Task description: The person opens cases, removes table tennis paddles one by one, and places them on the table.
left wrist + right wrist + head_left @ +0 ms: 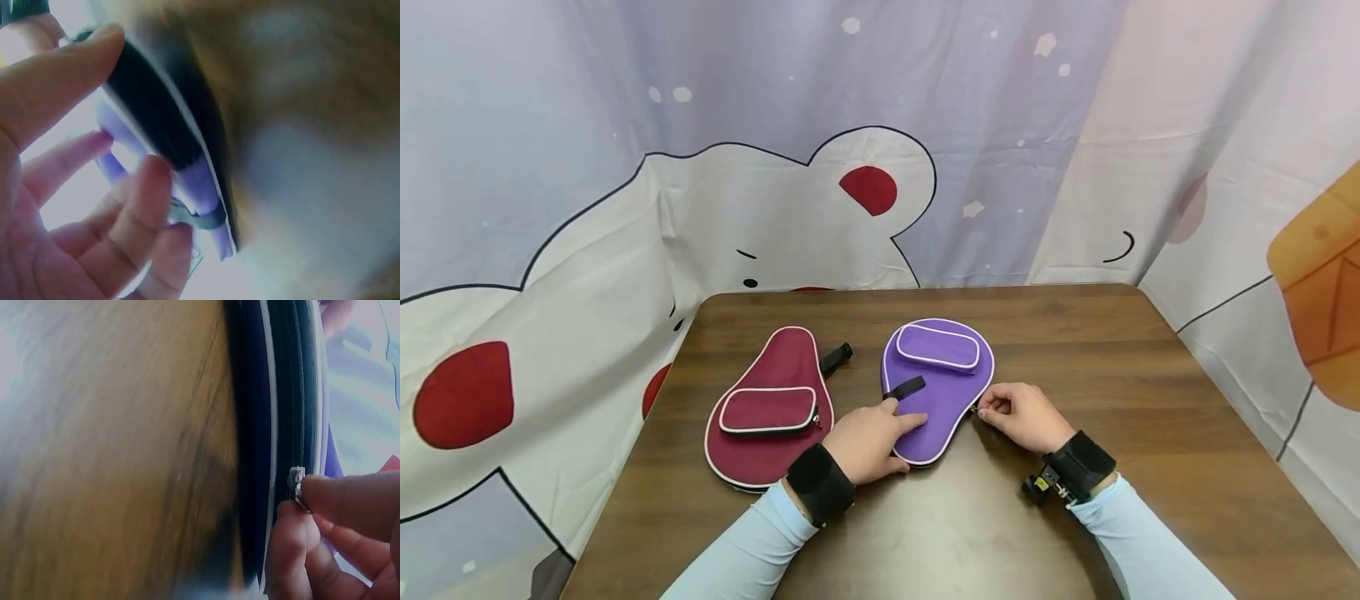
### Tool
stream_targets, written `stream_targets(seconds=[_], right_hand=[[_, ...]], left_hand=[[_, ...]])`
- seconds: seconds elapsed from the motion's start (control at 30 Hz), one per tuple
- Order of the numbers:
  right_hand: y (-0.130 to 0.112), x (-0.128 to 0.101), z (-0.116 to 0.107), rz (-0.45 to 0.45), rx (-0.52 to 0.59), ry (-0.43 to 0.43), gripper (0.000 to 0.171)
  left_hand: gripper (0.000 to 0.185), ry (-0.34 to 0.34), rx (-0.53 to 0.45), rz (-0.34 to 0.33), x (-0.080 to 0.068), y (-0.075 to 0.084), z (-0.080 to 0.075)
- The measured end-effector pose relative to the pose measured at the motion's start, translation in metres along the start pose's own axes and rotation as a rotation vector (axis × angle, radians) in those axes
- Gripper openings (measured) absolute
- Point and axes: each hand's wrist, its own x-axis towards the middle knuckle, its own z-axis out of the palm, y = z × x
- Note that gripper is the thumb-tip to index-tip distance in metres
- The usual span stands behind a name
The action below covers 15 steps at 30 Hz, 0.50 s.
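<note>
- While your left hand (868,440) lies flat on the narrow end of the purple case (937,392), its fingers are straight and pressing the fabric beside the black strap (904,387).
- Your right hand (1024,415) pinches the zipper pull (295,481) at the case's right edge, thumb and forefinger clamped together on it.
- The purple case lies mid-worktop (1150,400), just beside a maroon case (769,408) on its left.
</note>
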Motion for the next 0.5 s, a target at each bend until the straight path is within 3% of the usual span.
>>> stream_targets(seconds=[0.27, 0.5], right_hand=[[0.004, 0.002, 0.003, 0.005, 0.013, -0.010, 0.013], [-0.001, 0.000, 0.005, -0.029, 0.067, -0.060, 0.012]], left_hand=[[0.075, 0.013, -0.023, 0.183, 0.010, -0.005, 0.002], [0.075, 0.038, 0.020, 0.184, 0.017, 0.004, 0.008]])
